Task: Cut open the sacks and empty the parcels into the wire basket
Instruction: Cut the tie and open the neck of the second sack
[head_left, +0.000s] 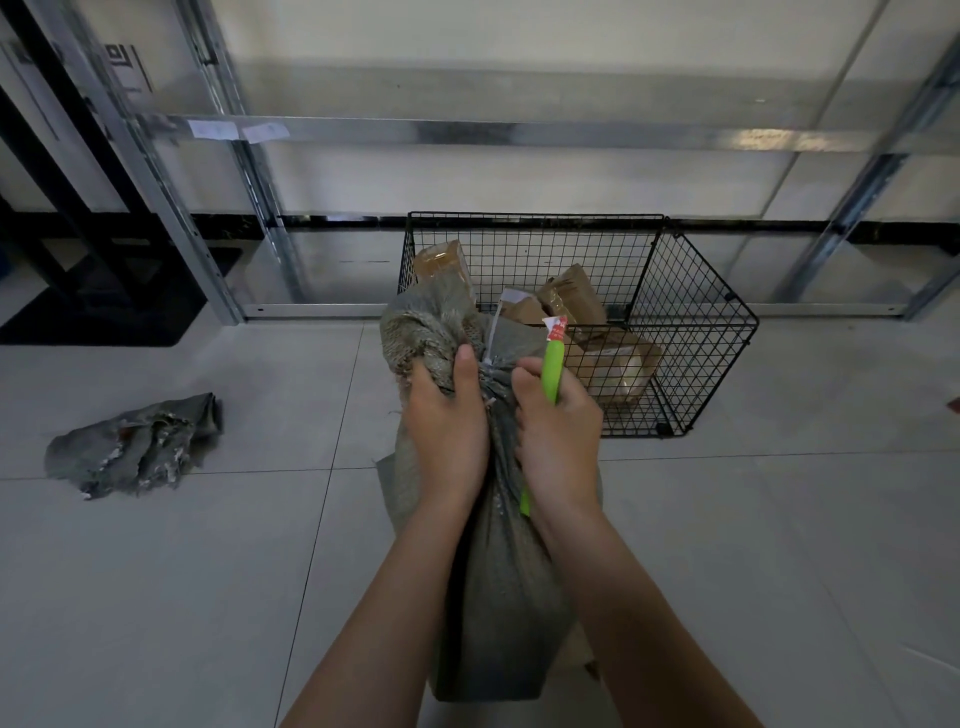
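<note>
Grips the sack (498, 571) at its tied neck with the left hand (447, 415); holds a green cutter (552, 364) in the right hand (558, 441), pressed against that neck. Stands upright on the floor just before the basket (691, 322). Probably soft, slack, heavyish: best taken by the neck. Counted: one full sack, one spent sack (135, 447), four parcels (571, 291) in basket.

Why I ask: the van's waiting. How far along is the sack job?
Done: one emptied sack lies crumpled on the floor; parcels sit in the wire basket. In hand: left hand grips a tied sack, right hand holds the green cutter. Left: cutting and emptying it.
</note>
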